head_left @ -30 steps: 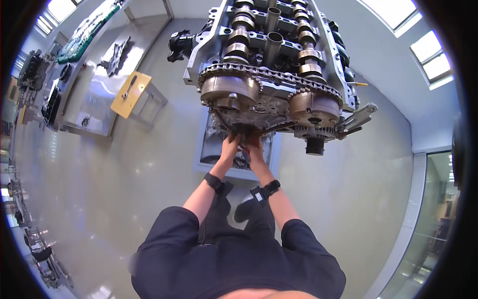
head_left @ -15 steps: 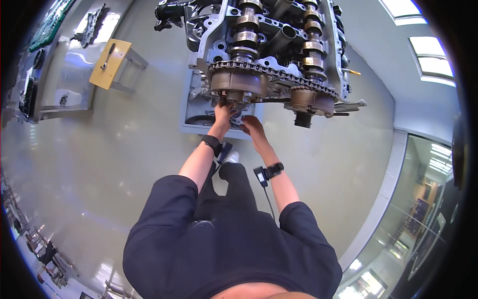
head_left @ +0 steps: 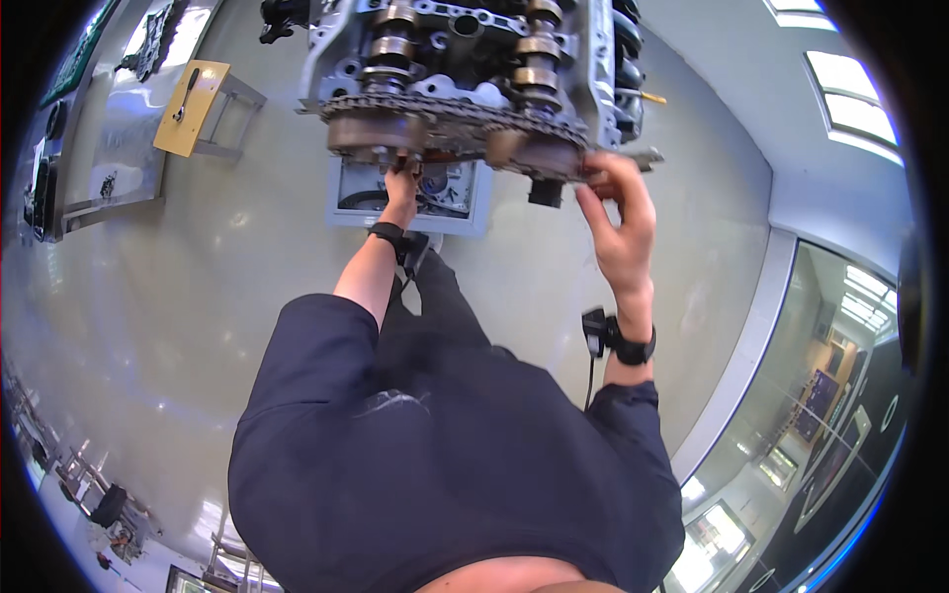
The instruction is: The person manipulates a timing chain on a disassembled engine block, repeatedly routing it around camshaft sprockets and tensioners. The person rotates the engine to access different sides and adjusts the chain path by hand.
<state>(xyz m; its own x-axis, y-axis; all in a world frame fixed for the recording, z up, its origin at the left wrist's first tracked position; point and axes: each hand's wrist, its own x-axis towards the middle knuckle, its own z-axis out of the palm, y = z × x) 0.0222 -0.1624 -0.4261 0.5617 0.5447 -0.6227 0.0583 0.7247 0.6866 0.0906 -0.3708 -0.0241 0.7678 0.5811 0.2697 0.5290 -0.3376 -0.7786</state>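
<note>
Here your left hand (head_left: 400,188) grips the engine (head_left: 465,89) underside, while your right hand (head_left: 618,212) fingers (head_left: 593,212) lie half-open against its right end.

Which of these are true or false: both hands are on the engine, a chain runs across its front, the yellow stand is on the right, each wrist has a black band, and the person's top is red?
1. Both hands touch the engine. True: the left hand reaches under the left sprocket, the right hand at its right end.
2. A chain runs across the engine's front. True.
3. The yellow stand is on the right. False: it stands to the left.
4. Both wrists wear black bands. True.
5. The top is red. False: dark navy.
</note>
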